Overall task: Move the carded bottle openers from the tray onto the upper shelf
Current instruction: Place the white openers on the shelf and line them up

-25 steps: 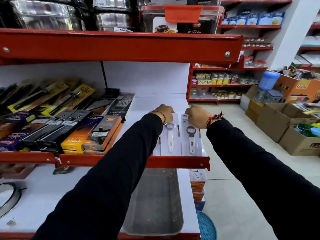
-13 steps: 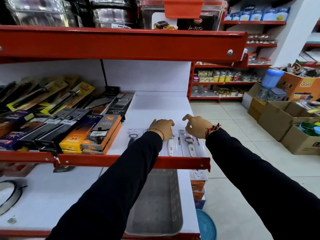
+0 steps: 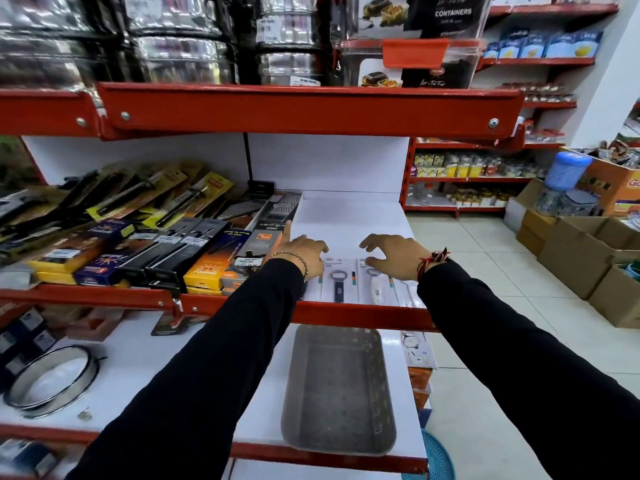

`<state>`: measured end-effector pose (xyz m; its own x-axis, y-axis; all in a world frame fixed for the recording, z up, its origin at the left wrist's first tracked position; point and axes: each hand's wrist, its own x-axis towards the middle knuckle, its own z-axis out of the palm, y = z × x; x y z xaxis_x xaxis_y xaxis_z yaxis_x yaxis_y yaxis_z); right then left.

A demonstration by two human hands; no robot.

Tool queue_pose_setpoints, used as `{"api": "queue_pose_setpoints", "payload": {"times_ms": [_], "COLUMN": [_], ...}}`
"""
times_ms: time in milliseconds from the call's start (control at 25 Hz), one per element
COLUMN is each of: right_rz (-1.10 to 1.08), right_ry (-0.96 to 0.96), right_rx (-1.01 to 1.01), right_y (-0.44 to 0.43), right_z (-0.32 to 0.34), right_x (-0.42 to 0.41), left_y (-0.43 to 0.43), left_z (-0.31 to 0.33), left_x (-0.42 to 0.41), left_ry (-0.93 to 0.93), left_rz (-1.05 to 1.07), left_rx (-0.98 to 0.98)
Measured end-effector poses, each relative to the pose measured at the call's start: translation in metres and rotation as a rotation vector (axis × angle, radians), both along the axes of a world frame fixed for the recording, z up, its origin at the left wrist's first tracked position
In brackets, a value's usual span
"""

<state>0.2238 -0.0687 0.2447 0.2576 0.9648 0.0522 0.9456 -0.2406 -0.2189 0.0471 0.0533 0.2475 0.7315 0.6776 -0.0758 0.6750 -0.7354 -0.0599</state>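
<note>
The upper shelf (image 3: 349, 216) is white with a red front lip; boxed kitchen tools (image 3: 207, 265) crowd its left part. On the shelf below, the grey tray (image 3: 337, 389) lies near the right edge. The carded bottle openers (image 3: 360, 284) lie flat in a row along the upper shelf's front edge toward its right corner, long axes running front to back, heads toward the back wall. The left hand (image 3: 304, 252) rests spread over the leftmost cards, hiding them, grasping nothing. The right hand (image 3: 393, 252) hovers with fingers spread above the right cards, likewise empty; its sleeve cuts off the rightmost card.
</note>
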Motion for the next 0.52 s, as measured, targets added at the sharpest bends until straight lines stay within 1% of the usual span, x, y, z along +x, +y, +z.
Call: {"api": "queue_pose_setpoints", "payload": {"times_ms": [80,200,280,400,520], "right_rz": [0.035,0.038,0.041,0.034,0.024], "right_ry": [-0.037,-0.050,-0.048,-0.050,-0.032], "right_rx": [-0.076,-0.214,-0.242,-0.215,-0.207], "right_y": [0.005,0.009,0.009,0.010,0.010], "right_z": [-0.005,-0.016,-0.021,-0.023,-0.024], "right_x": [-0.017,-0.033,-0.039,-0.043,-0.044], "left_y": [0.008,0.019,0.020,0.010,0.004], "left_z": [-0.007,-0.023,-0.027,-0.025,-0.023], "left_x": [-0.014,-0.027,-0.032,-0.035,-0.035], "left_ry": [0.105,0.179,0.167,0.135,0.105], "left_rz": [0.031,0.058,0.054,0.058,0.075], "left_rx": [0.006,-0.098,-0.140,-0.109,-0.127]}}
